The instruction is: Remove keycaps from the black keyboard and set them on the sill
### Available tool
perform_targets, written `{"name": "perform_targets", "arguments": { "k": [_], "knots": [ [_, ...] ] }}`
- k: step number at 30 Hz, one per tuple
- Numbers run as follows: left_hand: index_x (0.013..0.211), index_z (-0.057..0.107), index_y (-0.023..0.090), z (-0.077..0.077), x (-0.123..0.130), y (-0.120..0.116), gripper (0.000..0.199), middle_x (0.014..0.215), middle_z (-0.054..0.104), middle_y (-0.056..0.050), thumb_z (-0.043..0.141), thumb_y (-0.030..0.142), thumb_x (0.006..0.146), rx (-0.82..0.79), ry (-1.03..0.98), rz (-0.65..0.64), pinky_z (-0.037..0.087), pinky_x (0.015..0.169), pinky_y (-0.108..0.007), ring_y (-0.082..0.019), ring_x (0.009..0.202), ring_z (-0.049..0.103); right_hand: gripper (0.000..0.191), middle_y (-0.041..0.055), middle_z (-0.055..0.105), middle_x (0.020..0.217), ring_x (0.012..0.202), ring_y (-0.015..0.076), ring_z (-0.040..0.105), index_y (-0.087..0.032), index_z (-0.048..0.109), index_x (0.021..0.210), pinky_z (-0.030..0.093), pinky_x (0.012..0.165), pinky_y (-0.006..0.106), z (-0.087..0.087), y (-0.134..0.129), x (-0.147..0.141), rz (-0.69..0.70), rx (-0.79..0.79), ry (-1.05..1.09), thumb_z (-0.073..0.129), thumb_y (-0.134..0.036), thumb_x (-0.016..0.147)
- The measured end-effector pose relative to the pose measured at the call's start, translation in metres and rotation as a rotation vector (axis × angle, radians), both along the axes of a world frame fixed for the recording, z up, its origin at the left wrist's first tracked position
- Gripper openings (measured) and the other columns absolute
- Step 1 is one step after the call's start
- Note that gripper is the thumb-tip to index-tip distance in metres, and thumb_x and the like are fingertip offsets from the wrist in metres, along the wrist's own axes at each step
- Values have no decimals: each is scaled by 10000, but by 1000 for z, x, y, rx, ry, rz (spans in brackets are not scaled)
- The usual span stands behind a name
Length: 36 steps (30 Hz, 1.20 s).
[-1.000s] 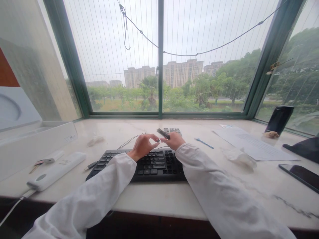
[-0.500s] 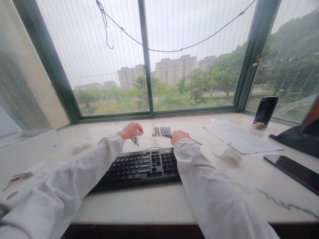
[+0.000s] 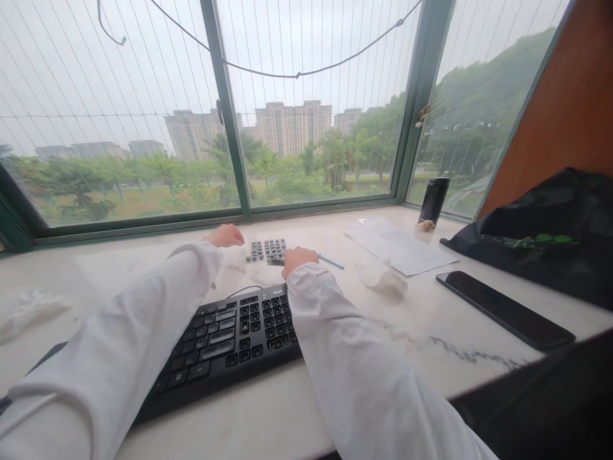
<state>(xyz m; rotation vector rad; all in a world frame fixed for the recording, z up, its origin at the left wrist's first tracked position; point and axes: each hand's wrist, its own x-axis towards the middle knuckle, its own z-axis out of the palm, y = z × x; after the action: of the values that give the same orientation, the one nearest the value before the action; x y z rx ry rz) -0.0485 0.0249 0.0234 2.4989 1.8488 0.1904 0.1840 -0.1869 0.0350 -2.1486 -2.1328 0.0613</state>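
A black keyboard lies on the marble surface under my forearms, with bare sockets at its number pad. Behind it several loose keycaps sit in rows. My right hand is closed round a thin tool with a dark tip and a blue end, just in front of the keycaps. To the left of the keycaps is my left hand, its fingers curled; whether they hold anything is too small to tell.
Right of my hands lie crumpled tissue, printed paper and a black phone. A dark can stands by the window, near a black bag. More tissue lies at far left.
The view has turned to the right, so things appear further left. My left hand has moved nearer the keycaps, away from the cable. My right hand still grips the tool.
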Motion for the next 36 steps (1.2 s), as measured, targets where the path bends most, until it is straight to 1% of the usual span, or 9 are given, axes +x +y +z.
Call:
{"name": "perform_targets", "arguments": {
  "k": [4, 9, 16, 20, 24, 28, 31, 36],
  "knots": [
    [899, 751, 267, -2, -2, 8, 313, 893, 731, -3, 696, 395, 618, -14, 16, 13, 469, 688, -190, -171, 823, 658, 330, 162, 643, 1121, 1030, 249, 613, -170, 647, 1083, 459, 816, 346, 0, 0, 0, 15, 10, -7, 607, -223, 760],
    [890, 754, 279, -3, -5, 12, 316, 909, 731, -3, 709, 397, 601, -32, 26, 8, 466, 691, -181, -169, 824, 657, 336, 168, 636, 1134, 1038, 255, 610, -168, 645, 1085, 459, 824, 355, 0, -1, -1, 15, 11, -11, 608, -229, 757],
    [897, 754, 273, -7, -2, 11, 309, 907, 732, -11, 695, 427, 636, -24, 16, -1, 459, 682, -178, -167, 833, 651, 338, 160, 643, 1110, 1032, 256, 612, -177, 642, 1082, 463, 832, 359, 0, 0, -1, 30, 4, -4, 609, -236, 751],
    [917, 750, 270, -6, 1, 12, 313, 933, 729, -15, 695, 421, 649, -26, 2, -15, 458, 678, -173, -167, 853, 652, 338, 159, 641, 1106, 1029, 255, 612, -175, 639, 1079, 464, 833, 361, 0, 0, -1, 25, -4, -10, 612, -247, 749],
    [924, 748, 266, -4, 3, 13, 327, 946, 728, -16, 708, 413, 634, -37, -4, -21, 457, 678, -164, -164, 857, 653, 313, 161, 638, 1103, 1016, 253, 615, -170, 644, 1056, 464, 828, 362, 0, 0, 0, 27, -11, -13, 607, -247, 756],
    [963, 738, 260, -4, 3, 13, 396, 970, 724, -18, 721, 431, 607, -53, -4, -14, 465, 677, -167, -164, 844, 656, 273, 162, 647, 1077, 993, 251, 622, -164, 657, 1015, 465, 819, 362, 0, 0, -1, 21, -21, -21, 603, -234, 757],
    [998, 727, 250, -5, 3, 11, 451, 978, 723, -25, 734, 436, 588, -64, 0, -9, 467, 669, -173, -167, 829, 659, 283, 161, 652, 1063, 993, 251, 620, -163, 657, 1025, 465, 815, 361, -1, 0, -1, 18, -12, -24, 607, -222, 753],
    [947, 745, 244, -6, 2, 10, 389, 978, 725, -29, 728, 435, 608, -73, 6, -14, 462, 664, -169, -170, 837, 659, 295, 159, 656, 1052, 992, 259, 619, -170, 656, 1039, 466, 806, 363, -3, 1, -1, 18, -10, -23, 613, -225, 752]
  ]
}}
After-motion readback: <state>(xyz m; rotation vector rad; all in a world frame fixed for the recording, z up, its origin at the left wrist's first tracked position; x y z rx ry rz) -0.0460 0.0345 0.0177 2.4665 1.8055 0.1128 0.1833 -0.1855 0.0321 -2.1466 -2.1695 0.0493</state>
